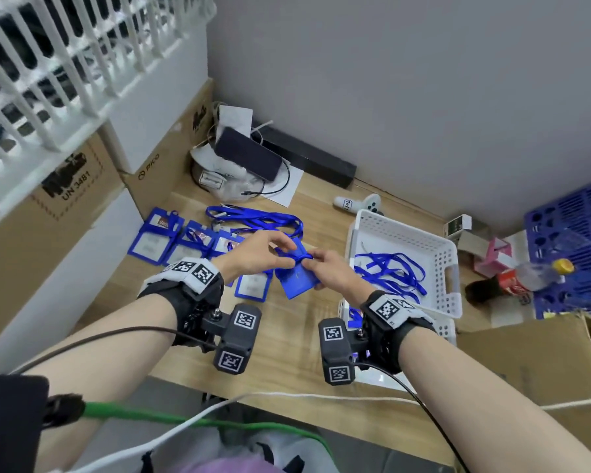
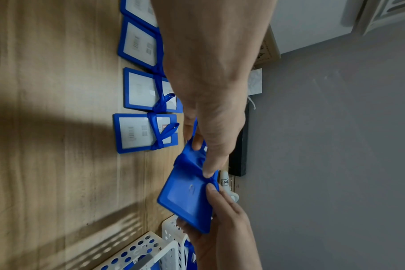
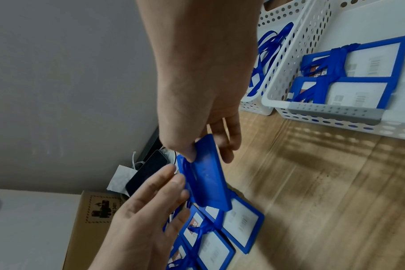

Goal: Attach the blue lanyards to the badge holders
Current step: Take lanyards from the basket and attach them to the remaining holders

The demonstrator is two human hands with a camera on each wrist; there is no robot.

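Above the wooden table both hands hold one blue badge holder (image 1: 297, 281), back side up and tilted. A blue lanyard (image 1: 292, 256) is wrapped across its top end. My left hand (image 1: 285, 247) pinches that lanyard at the holder's upper left. My right hand (image 1: 309, 264) grips the holder's right edge, thumb on the lanyard knot and fingers underneath. In the left wrist view the holder (image 2: 185, 197) hangs between my left hand (image 2: 202, 159) and the right thumb. In the right wrist view my right hand (image 3: 206, 153) clamps the holder (image 3: 208, 182).
Several badge holders (image 1: 157, 235) with tied lanyards lie in a row on the table's left. Loose lanyards (image 1: 253, 216) lie behind them. A white basket (image 1: 403, 230) at right holds more lanyards (image 1: 389, 271). A nearer basket (image 3: 324, 111) holds finished holders. Cardboard boxes (image 1: 164, 165) stand at left.
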